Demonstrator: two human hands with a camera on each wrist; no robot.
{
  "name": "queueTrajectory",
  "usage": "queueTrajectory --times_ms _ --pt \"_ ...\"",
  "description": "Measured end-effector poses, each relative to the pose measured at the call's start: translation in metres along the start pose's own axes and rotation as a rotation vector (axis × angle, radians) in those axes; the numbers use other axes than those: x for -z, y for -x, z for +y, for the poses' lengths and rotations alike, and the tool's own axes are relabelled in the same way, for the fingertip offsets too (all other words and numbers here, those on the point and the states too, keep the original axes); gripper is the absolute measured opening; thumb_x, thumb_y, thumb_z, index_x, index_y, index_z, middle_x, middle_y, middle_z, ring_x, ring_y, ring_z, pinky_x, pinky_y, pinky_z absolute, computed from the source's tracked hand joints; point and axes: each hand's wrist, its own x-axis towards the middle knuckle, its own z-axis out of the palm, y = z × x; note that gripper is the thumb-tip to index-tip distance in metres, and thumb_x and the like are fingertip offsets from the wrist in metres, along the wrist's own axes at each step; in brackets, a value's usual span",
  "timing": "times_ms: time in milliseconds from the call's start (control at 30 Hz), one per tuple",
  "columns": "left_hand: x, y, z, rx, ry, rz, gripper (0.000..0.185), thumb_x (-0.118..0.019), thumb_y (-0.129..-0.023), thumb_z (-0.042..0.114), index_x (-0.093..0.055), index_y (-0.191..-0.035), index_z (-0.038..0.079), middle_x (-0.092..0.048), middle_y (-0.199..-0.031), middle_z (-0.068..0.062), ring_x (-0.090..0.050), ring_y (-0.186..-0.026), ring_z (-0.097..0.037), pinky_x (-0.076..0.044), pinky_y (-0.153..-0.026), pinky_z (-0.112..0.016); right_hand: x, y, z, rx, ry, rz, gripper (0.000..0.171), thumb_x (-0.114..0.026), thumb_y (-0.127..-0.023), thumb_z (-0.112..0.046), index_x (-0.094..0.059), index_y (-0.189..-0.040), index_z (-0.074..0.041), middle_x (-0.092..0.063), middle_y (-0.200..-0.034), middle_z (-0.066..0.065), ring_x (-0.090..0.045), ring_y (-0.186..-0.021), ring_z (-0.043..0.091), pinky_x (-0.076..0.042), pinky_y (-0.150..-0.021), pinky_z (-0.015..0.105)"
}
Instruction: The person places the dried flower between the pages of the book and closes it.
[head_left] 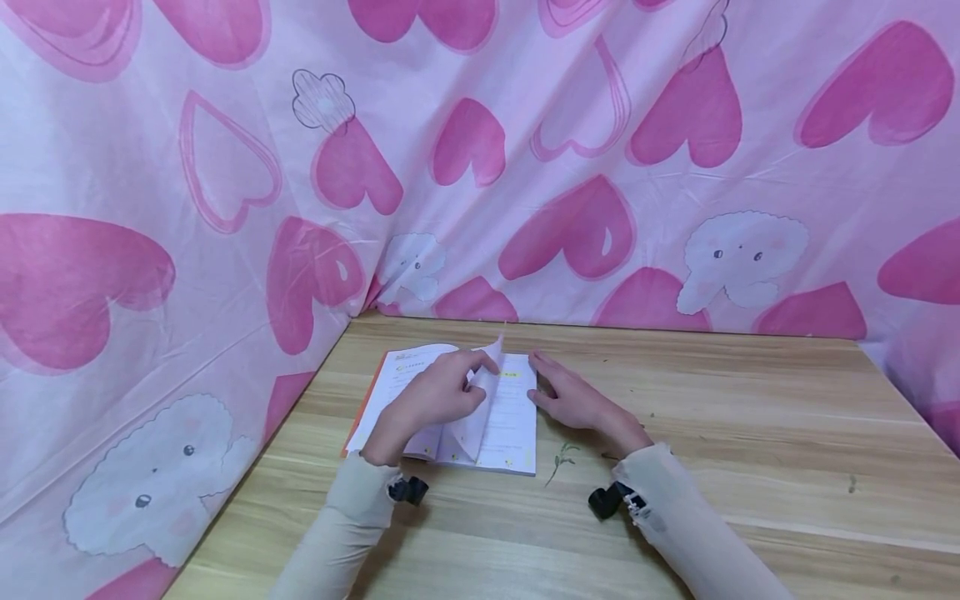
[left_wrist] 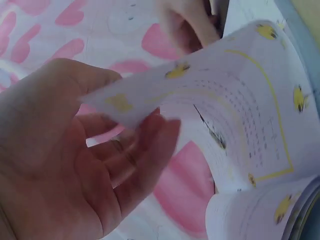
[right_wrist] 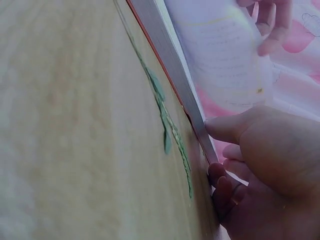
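Note:
An open book with an orange cover edge and white printed pages lies on the table. My left hand is over it and holds a raised page by its outer part, thumb on one side and fingers on the other. The page is bent and stands up from the book, with small yellow drawings and a yellow line along its border. My right hand rests at the book's right edge. In the right wrist view its thumb touches the page edges, while the other fingers lie lower, by the cover.
The wooden table has a small green leaf sprig drawn or lying on it, near the book's lower right corner. A pink cloth with hearts hangs behind and to the left. Each wrist wears a black camera.

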Motion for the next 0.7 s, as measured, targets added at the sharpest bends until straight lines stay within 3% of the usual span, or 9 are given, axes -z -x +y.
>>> queueTrajectory --times_ms 133,267,400,533,700 --pt "0.005 -0.001 -0.003 0.054 0.006 0.051 0.015 -0.072 -0.099 0.012 -0.076 -0.113 0.014 -0.069 -0.088 0.000 -0.058 -0.075 -0.013 -0.050 -0.062 -0.027 -0.001 0.000 0.000 -0.003 -0.005 -0.004 0.073 -0.058 -0.113 -0.026 -0.021 -0.172 -0.003 -0.014 -0.182 0.016 -0.013 -0.170 0.033 -0.021 -0.135 0.055" --pt "0.010 -0.001 -0.005 0.047 -0.004 0.085 0.007 -0.077 -0.100 0.016 -0.075 -0.106 0.013 -0.067 -0.084 0.000 -0.060 -0.075 -0.013 -0.051 -0.065 -0.027 -0.001 0.000 0.000 -0.006 -0.004 -0.005 0.073 -0.058 -0.113 -0.026 -0.021 -0.172 -0.004 -0.014 -0.182 0.016 -0.013 -0.170 0.033 -0.020 -0.135 0.055" --pt "0.015 0.001 -0.006 0.013 0.008 0.091 0.012 -0.076 -0.098 0.010 -0.075 -0.110 0.012 -0.073 -0.095 -0.005 -0.063 -0.080 -0.014 -0.053 -0.069 -0.027 -0.001 0.001 0.000 -0.003 0.003 -0.003 0.072 -0.058 -0.113 -0.026 -0.022 -0.171 -0.003 -0.014 -0.182 0.018 -0.014 -0.170 0.036 -0.021 -0.135 0.056" --pt "0.020 0.003 -0.007 -0.010 0.007 0.089 0.031 -0.072 -0.094 0.002 -0.073 -0.124 0.009 -0.075 -0.115 -0.011 -0.061 -0.088 -0.020 -0.051 -0.075 -0.031 -0.001 0.001 0.000 -0.005 0.006 -0.003 0.071 -0.057 -0.113 -0.026 -0.023 -0.171 -0.003 -0.015 -0.182 0.019 -0.015 -0.169 0.037 -0.021 -0.134 0.058" --pt "0.026 0.006 -0.010 0.041 -0.016 0.113 0.039 -0.070 -0.093 0.001 -0.071 -0.131 0.005 -0.073 -0.130 -0.016 -0.059 -0.101 -0.026 -0.050 -0.084 -0.036 -0.001 0.001 -0.001 -0.004 0.008 -0.002 0.071 -0.058 -0.113 -0.025 -0.024 -0.170 -0.001 -0.016 -0.182 0.018 -0.015 -0.169 0.037 -0.022 -0.135 0.057"
